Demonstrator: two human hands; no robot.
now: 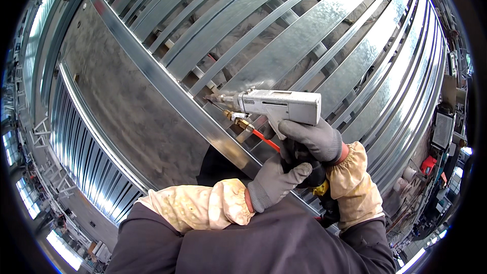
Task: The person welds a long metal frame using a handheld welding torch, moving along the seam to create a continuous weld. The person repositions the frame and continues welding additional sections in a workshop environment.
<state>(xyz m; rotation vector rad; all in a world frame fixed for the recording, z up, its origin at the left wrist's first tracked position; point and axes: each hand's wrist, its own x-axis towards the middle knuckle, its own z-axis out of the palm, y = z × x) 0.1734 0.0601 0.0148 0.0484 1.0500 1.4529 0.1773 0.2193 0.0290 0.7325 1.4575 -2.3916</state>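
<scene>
A pistol-shaped welding gun (286,104), pale grey metal, lies across the middle of the view with its nozzle toward the left. My right hand (317,139), in a grey glove, is wrapped round its handle. Below that, my left hand (276,181), also gloved, is closed against the black-wrapped cable (309,172) hanging from the handle. Brass fittings and a red hose (266,140) run beneath the barrel. The nozzle tip is close to the place where metal slats (284,63) meet a long frame rail (167,89); whether it touches cannot be seen.
Many parallel galvanized slats stretch away to the upper right, with gaps between them. A dark metal sheet (116,106) lies left of the rail, and stacked metal strips (83,162) stand farther left. Workshop clutter with a red object (428,165) sits at the far right.
</scene>
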